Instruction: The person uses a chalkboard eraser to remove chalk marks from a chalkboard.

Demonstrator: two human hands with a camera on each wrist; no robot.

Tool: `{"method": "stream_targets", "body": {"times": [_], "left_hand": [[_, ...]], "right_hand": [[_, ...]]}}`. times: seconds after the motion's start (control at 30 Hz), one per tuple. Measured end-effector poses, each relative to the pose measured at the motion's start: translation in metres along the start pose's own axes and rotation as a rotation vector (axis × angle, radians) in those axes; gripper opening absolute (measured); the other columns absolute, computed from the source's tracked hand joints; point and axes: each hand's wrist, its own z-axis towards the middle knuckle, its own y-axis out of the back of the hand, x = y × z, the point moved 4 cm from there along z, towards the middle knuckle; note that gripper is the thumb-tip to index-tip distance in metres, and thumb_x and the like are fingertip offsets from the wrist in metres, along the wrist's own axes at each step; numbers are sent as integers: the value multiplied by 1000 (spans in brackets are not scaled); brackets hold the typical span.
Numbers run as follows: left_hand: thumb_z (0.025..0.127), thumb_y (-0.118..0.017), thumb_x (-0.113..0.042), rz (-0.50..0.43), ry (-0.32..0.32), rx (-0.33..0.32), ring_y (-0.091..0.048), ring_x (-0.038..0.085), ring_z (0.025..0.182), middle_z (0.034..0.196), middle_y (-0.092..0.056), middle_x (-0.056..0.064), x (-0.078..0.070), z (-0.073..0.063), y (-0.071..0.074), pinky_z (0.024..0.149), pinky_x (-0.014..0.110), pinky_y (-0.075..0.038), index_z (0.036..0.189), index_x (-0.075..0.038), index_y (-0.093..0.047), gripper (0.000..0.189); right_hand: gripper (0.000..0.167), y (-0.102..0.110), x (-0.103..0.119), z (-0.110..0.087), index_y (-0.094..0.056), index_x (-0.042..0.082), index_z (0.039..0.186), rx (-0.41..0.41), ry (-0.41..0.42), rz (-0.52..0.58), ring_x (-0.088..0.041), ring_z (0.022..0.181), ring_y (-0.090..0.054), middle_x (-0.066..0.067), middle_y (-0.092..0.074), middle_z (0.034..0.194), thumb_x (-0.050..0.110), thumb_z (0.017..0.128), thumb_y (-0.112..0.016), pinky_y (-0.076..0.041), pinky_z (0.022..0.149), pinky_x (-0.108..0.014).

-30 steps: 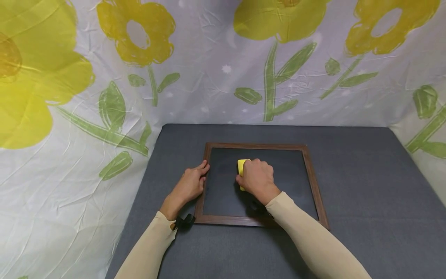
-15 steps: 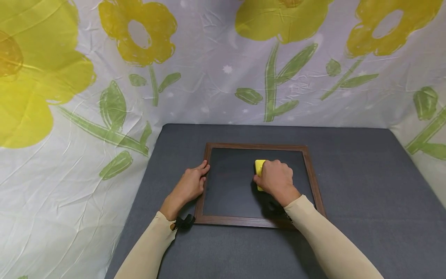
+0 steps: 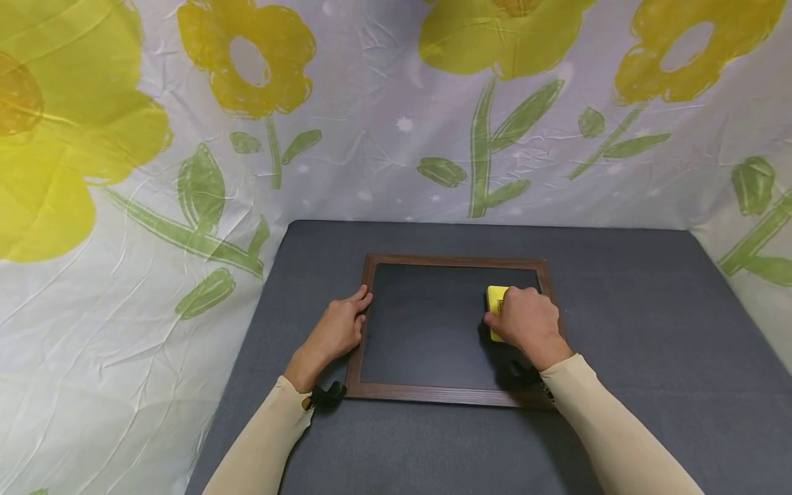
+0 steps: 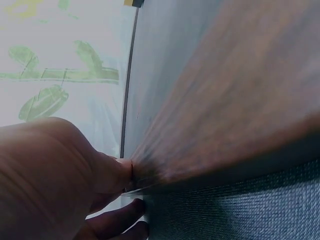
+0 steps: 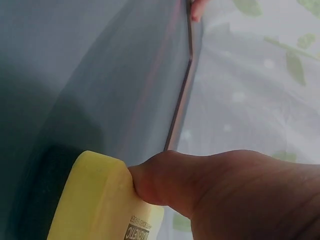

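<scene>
Backdrop (image 3: 371,124): wrinkled white fabric w/ 4 yellow flowers (image 3: 287,41) visible in head view, some cut off at the edge. Qty 1 counter (image 3: 650,309), dark grey cover. Qty 1 blackboard (image 3: 427,330) lying flat on it, incl. brown wood-look frame (image 3: 445,394). Qty 1 yellow magnetic eraser (image 3: 495,299), dark pad facing the board; label partly legible ("MAGNETIC"). Hands: 2, both in beige sleeves (image 3: 260,440).

R hand (image 3: 529,320): closed round the eraser, thumb pressed to its side, back of hand up. Eraser loc.: upper R part of board, near R rail (image 3: 544,277). Faint pinkish streak on the panel per R wrist view.

L hand (image 3: 337,326): partly extended, relaxed; fingertips touching L rail (image 3: 355,368) abt. midway up. Grip on rail, if any: can't tell.

Vs. frames at 0.5 and 1.0 s ago: eraser + R hand have shifted R across the board, approx. mid-panel to R side. L hand and blackboard: no visible change in pos.
</scene>
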Motion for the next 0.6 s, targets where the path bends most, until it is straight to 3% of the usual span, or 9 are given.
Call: {"method": "stream_targets", "body": {"times": [0.13, 0.6], "left_hand": [[105, -65, 3, -10, -4, -4, -60, 42, 142, 167, -47, 23, -1, 0, 1, 103, 51, -61, 156, 4, -57, 51], [104, -64, 5, -21, -20, 2, -63, 43, 139, 166, -47, 25, -1, -1, 2, 87, 41, -59, 155, 6, -56, 51]], "right_hand": [[49, 3, -14, -1, -68, -2, 95, 22, -29, 7, -33, 63, -64, -16, -64, 75, 46, 95, -77, -53, 51, -44], [52, 8, -42, -7, -66, -4, 93, 52, -70, 14, -33, 62, -64, -17, -64, 73, 47, 96, -77, -52, 50, -43]]}}
